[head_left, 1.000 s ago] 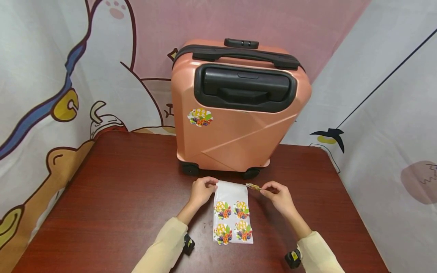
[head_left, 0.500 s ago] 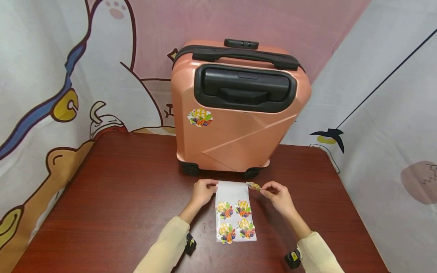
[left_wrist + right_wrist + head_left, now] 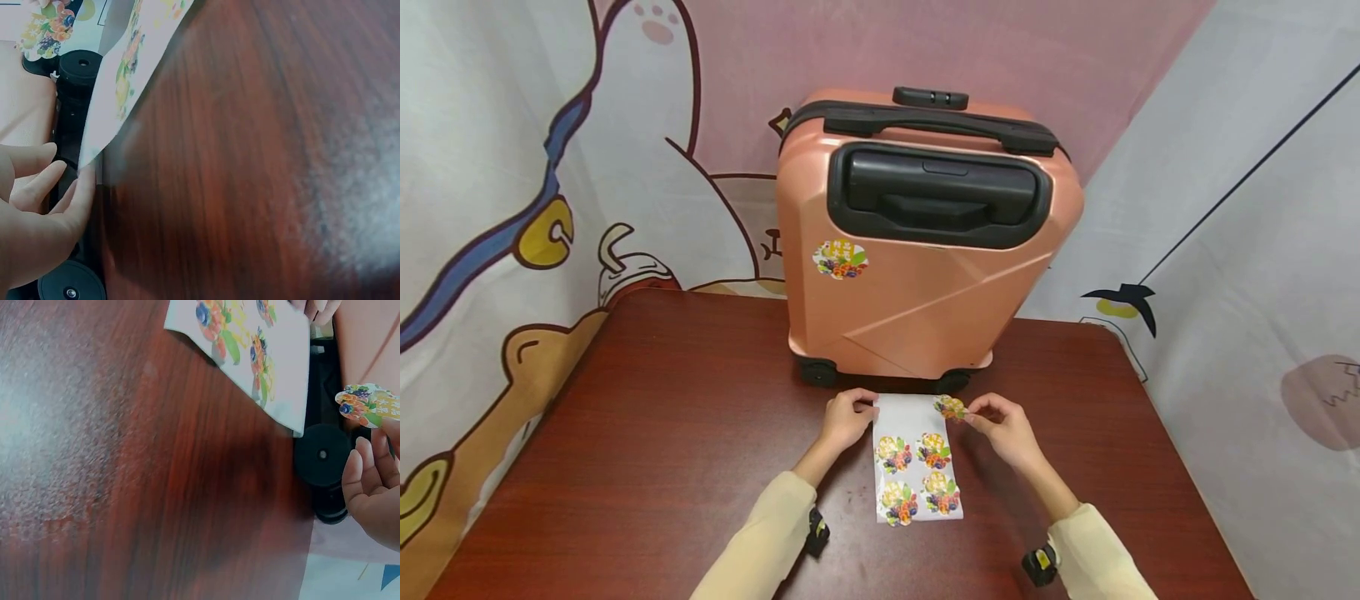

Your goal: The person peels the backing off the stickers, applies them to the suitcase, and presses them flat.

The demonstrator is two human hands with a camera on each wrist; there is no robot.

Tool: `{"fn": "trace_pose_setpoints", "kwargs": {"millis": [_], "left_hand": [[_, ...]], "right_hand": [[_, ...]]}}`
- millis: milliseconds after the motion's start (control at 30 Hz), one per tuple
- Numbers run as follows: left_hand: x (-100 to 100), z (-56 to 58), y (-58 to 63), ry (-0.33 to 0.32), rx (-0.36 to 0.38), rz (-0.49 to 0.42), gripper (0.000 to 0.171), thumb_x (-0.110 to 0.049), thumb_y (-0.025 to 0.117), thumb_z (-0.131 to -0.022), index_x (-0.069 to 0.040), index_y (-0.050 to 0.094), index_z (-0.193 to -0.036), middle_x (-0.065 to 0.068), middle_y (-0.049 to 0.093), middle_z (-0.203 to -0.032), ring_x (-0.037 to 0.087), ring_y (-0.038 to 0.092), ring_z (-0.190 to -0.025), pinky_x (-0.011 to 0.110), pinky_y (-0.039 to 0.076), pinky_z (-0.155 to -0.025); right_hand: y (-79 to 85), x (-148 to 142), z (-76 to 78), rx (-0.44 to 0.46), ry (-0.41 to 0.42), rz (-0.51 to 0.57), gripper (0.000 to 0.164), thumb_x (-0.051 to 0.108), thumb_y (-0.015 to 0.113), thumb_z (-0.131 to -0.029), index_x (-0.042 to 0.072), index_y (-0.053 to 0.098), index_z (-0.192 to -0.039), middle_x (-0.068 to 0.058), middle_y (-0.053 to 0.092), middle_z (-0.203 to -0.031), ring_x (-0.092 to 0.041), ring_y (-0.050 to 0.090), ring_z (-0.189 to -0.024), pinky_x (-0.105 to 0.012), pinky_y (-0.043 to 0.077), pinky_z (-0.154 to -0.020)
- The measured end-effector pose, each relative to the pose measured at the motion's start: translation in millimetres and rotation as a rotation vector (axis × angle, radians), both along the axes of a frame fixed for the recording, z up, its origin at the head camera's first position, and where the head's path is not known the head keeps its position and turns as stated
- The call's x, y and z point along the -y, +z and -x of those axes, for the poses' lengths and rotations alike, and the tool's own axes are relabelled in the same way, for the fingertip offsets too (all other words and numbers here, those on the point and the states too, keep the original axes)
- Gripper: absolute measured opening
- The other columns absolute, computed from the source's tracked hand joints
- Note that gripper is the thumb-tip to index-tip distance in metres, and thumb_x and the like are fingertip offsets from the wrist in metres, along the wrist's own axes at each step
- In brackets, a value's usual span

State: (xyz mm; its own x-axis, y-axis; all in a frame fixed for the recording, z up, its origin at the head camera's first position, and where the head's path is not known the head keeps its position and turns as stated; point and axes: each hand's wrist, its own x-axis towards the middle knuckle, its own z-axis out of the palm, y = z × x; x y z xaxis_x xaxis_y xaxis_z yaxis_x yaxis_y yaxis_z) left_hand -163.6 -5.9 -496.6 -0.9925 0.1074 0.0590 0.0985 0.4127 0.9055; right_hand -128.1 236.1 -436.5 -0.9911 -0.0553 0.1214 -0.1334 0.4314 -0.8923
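Observation:
My left hand (image 3: 847,419) pinches the far left corner of a white sticker sheet (image 3: 904,417) between thumb and fingers. Several fruit-print stickers sit on its nearer half, while the far half is bare white. In the left wrist view the sheet (image 3: 100,128) slants up off the table from the fingertips. Between thumb and finger, my right hand (image 3: 1011,432) holds one loose fruit sticker (image 3: 951,407) by its edge, overlapping the sheet's far right corner in the head view. The right wrist view shows that sticker (image 3: 369,406) upright, printed side visible.
A pink suitcase (image 3: 917,308) stands upright behind the hands, with black wheels, a recessed black handle and one fruit sticker (image 3: 840,259) on its upper left. The brown wooden table (image 3: 700,442) extends to both sides. Cartoon-printed cloth (image 3: 722,83) hangs behind and beside it.
The loose sticker has turned from nearly edge-on to face the head camera, and the right hand has shifted slightly left. The sheet's near end has first moved right, then lifted a little.

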Motion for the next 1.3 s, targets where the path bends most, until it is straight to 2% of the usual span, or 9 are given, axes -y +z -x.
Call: {"fn": "trace_pose_setpoints", "kwargs": {"millis": [167, 267, 400, 600, 700, 933, 1100, 1300], "left_hand": [[0.5, -1.7, 4.5, -0.022, -0.022, 0.018, 0.016, -0.007, 0.064, -0.083, -0.001, 0.067, -0.097, 0.013, 0.063, -0.094, 0.026, 0.062, -0.083, 0.032, 0.05, -0.068], [-1.4, -2.0, 11.8, -0.057, -0.052, 0.024, 0.015, -0.008, 0.064, -0.083, -0.002, 0.067, -0.097, 0.01, 0.064, -0.093, 0.024, 0.062, -0.084, 0.033, 0.049, -0.071], [-5.9, -3.2, 22.6, -0.122, -0.075, -0.004, 0.013, -0.008, 0.063, -0.084, -0.003, 0.067, -0.096, 0.005, 0.066, -0.088, 0.02, 0.061, -0.081, 0.029, 0.049, -0.069], [-11.5, -7.6, 33.4, -0.19, -0.116, -0.041, 0.009, -0.006, 0.065, -0.083, -0.003, 0.067, -0.091, 0.003, 0.066, -0.08, 0.016, 0.06, -0.075, 0.024, 0.048, -0.066], [-12.6, -9.2, 35.7, -0.194, -0.122, -0.049, 0.008, -0.007, 0.066, -0.082, -0.003, 0.067, -0.089, 0.003, 0.066, -0.08, 0.016, 0.06, -0.075, 0.023, 0.048, -0.066], [-11.7, -11.2, 36.0, -0.186, -0.121, -0.048, 0.005, -0.008, 0.068, -0.081, -0.004, 0.066, -0.084, 0.002, 0.065, -0.077, 0.014, 0.059, -0.071, 0.022, 0.047, -0.063], [-11.1, -11.9, 33.3, -0.185, -0.132, -0.042, 0.005, -0.008, 0.069, -0.079, -0.005, 0.065, -0.079, 0.0, 0.063, -0.072, 0.011, 0.057, -0.067, 0.021, 0.046, -0.061], [-11.3, -12.7, 33.2, -0.178, -0.143, -0.051, 0.007, -0.008, 0.07, -0.079, -0.008, 0.063, -0.076, -0.002, 0.061, -0.07, 0.009, 0.056, -0.065, 0.021, 0.046, -0.06]], "right_hand": [[-14.1, -3.9, 6.9, -0.019, 0.062, 0.003, 0.008, -0.008, 0.065, -0.078, -0.003, 0.061, -0.081, -0.012, 0.061, -0.076, -0.012, 0.055, -0.067, -0.022, 0.045, -0.058], [-3.2, 3.9, 3.6, -0.012, 0.094, -0.001, 0.008, -0.01, 0.064, -0.078, -0.005, 0.06, -0.082, -0.015, 0.061, -0.076, -0.015, 0.057, -0.068, -0.023, 0.045, -0.059], [14.2, 17.3, -2.1, 0.04, 0.124, -0.016, 0.006, -0.011, 0.061, -0.078, -0.008, 0.059, -0.082, -0.02, 0.06, -0.078, -0.019, 0.057, -0.068, -0.024, 0.045, -0.059], [21.6, 28.5, -3.7, 0.081, 0.147, -0.034, 0.006, -0.011, 0.061, -0.078, -0.007, 0.058, -0.082, -0.018, 0.059, -0.078, -0.017, 0.053, -0.068, -0.023, 0.043, -0.06], [17.0, 28.2, -2.0, 0.085, 0.173, -0.003, 0.006, -0.01, 0.061, -0.078, -0.007, 0.058, -0.083, -0.017, 0.059, -0.078, -0.015, 0.053, -0.067, -0.024, 0.044, -0.059], [-6.3, 23.3, 5.7, 0.075, 0.222, 0.026, 0.007, -0.006, 0.064, -0.079, -0.004, 0.059, -0.084, -0.009, 0.06, -0.078, -0.01, 0.054, -0.067, -0.024, 0.045, -0.06], [-9.6, 25.3, 5.9, 0.061, 0.22, 0.037, 0.007, -0.005, 0.065, -0.078, -0.002, 0.059, -0.081, -0.006, 0.059, -0.075, -0.01, 0.054, -0.066, -0.023, 0.045, -0.06], [-9.4, 28.2, 6.3, 0.038, 0.203, 0.029, 0.008, -0.005, 0.066, -0.078, -0.002, 0.06, -0.082, -0.008, 0.059, -0.075, -0.01, 0.054, -0.067, -0.023, 0.045, -0.06]]}}
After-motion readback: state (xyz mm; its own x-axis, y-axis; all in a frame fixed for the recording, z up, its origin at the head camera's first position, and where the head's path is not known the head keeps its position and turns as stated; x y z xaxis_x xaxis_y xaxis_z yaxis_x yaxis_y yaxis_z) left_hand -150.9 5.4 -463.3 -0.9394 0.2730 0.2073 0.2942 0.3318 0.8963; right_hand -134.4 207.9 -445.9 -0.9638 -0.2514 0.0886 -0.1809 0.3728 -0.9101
